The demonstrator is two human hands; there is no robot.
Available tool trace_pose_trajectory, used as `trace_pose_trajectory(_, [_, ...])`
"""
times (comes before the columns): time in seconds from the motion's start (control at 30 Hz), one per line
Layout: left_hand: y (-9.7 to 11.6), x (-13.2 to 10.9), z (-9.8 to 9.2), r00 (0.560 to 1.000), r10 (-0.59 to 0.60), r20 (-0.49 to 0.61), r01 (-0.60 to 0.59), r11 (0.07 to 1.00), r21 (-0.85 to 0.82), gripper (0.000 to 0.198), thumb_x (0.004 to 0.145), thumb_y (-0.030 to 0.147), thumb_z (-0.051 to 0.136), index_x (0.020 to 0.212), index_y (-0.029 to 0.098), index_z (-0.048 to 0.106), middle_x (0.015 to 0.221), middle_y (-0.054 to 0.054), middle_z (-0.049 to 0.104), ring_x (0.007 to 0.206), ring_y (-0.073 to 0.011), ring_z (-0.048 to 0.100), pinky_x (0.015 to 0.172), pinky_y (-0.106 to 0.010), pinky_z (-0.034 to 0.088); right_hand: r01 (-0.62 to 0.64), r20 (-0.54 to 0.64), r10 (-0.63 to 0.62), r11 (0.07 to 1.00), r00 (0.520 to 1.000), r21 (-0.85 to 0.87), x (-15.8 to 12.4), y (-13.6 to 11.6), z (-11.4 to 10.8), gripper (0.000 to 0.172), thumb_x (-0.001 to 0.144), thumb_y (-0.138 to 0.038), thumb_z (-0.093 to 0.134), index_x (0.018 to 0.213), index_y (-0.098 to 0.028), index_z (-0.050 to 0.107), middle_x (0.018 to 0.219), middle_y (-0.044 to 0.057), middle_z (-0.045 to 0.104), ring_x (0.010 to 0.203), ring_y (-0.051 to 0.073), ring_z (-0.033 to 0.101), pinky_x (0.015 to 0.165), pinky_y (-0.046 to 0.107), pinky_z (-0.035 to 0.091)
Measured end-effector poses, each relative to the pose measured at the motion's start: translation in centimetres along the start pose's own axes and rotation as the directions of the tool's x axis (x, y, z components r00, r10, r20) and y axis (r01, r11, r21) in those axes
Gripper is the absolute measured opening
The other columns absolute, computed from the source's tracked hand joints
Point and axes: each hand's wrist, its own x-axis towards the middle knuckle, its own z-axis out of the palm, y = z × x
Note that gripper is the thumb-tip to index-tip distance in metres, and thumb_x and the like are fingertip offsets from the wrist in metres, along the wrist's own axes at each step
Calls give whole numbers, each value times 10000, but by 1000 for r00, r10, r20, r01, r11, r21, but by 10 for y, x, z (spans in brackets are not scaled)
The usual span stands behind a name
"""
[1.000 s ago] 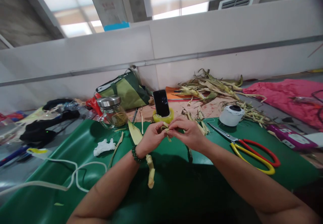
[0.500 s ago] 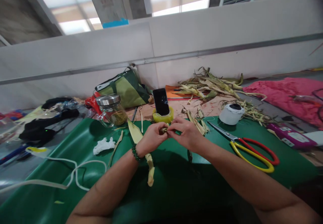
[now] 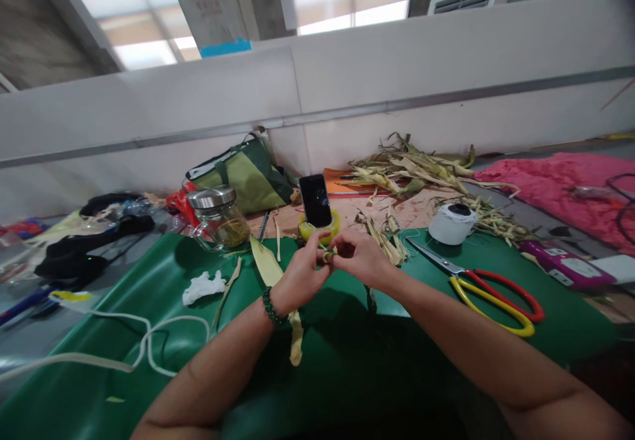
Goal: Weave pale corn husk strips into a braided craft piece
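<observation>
My left hand (image 3: 303,271), with a green bead bracelet at the wrist, pinches a small greenish piece (image 3: 327,255) of what looks like plant husk. My right hand (image 3: 362,259) meets it fingertip to fingertip, closed around the same piece. Most of the piece is hidden by the fingers. Just behind the hands a phone (image 3: 315,200) leans upright in a yellow holder (image 3: 335,223). A pale husk strip (image 3: 265,261) runs on the green mat (image 3: 163,281) behind and under my left wrist, and its curled end (image 3: 296,341) shows nearer me.
Red and yellow scissors (image 3: 496,298) and a white thread spool (image 3: 452,223) lie at the right. Husks (image 3: 411,169) are heaped at the back. A glass jar (image 3: 225,218), crumpled tissue (image 3: 203,288), green bag (image 3: 253,178) and white cable (image 3: 143,334) are at the left.
My fingers have shifted around the small piece, and more of its green part shows between them. My left hand has tilted more upright. The whole view has moved slightly.
</observation>
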Motion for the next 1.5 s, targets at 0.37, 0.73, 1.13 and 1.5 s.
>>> trace_pose_trajectory(0.37, [1,1,-8,985,-27,171,124,801,-586,220,844,341,518,981,173,481,780,-33,683,772,-160,678,780,-315,510,-89,59,75,949,995,301,5,-6,-17,223,649,-353,675,643,-179,537,506,-26,536,472,107,506,455,227,387])
trace_pose_trajectory(0.73, [-1,3,-5,998,-12,-55,-8,935,-355,252,771,362,638,910,154,604,675,-9,646,634,-137,629,618,-249,496,-17,-14,20,980,1000,198,4,-12,-19,102,647,-256,615,638,-170,561,503,-53,443,461,63,370,427,195,290])
trace_pose_trajectory(1.13, [-3,0,0,975,78,-208,-106,986,-128,212,850,368,503,743,185,485,660,12,533,625,-123,502,593,-243,412,-133,112,93,887,989,442,5,-11,-20,241,618,-358,699,662,-161,568,605,-16,547,542,91,507,534,232,424])
trace_pose_trajectory(1.5, [1,-1,0,982,41,-183,-64,990,-126,204,893,339,408,740,203,400,662,23,478,633,-127,542,623,-257,445,-223,242,138,902,960,370,8,-8,-30,214,620,-331,697,624,-140,602,532,-34,523,485,65,462,456,188,346])
